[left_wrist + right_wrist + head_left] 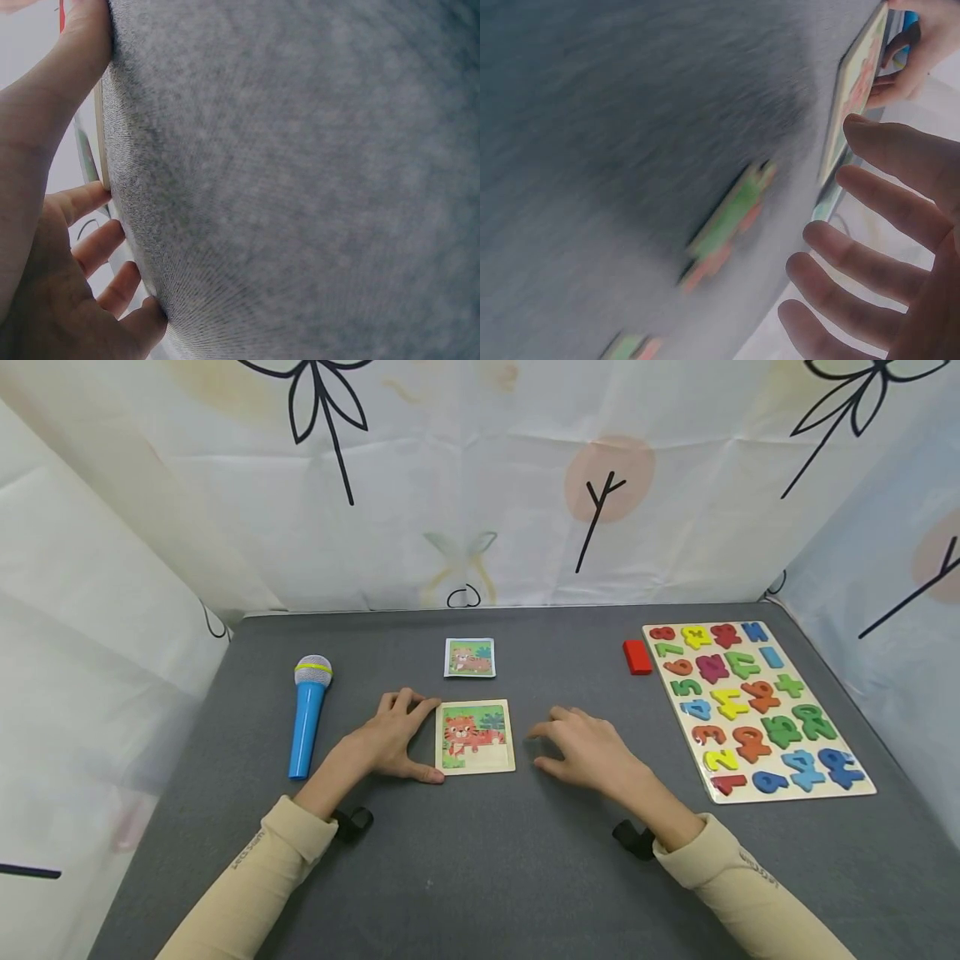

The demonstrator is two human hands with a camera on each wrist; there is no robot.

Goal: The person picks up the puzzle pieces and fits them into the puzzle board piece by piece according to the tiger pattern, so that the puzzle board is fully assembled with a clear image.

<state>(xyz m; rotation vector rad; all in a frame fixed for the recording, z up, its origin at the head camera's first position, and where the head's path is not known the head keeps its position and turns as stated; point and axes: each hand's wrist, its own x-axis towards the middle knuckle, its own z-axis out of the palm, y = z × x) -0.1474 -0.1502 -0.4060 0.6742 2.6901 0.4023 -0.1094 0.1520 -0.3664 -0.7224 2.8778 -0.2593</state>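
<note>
A square wooden puzzle board (475,762) with a red tiger picture lies flat on the table; pale bare wood shows at its lower right. My left hand (395,735) holds it at the left side, thumb at the near corner and index finger at the far corner. To the right of the board, my right hand (581,747) hovers above the table with loosely bent, spread fingers and nothing in them. In the right wrist view, a green and red puzzle piece (727,225) lies below that hand, and part of a second piece (630,349) shows lower down.
Behind the board lies a small tiger picture card (470,658). A blue toy microphone (306,727) is at the left. A red block (637,657) and a large number puzzle board (697,760) occupy the right side. White cloth (465,485) hangs behind the grey table (480,877).
</note>
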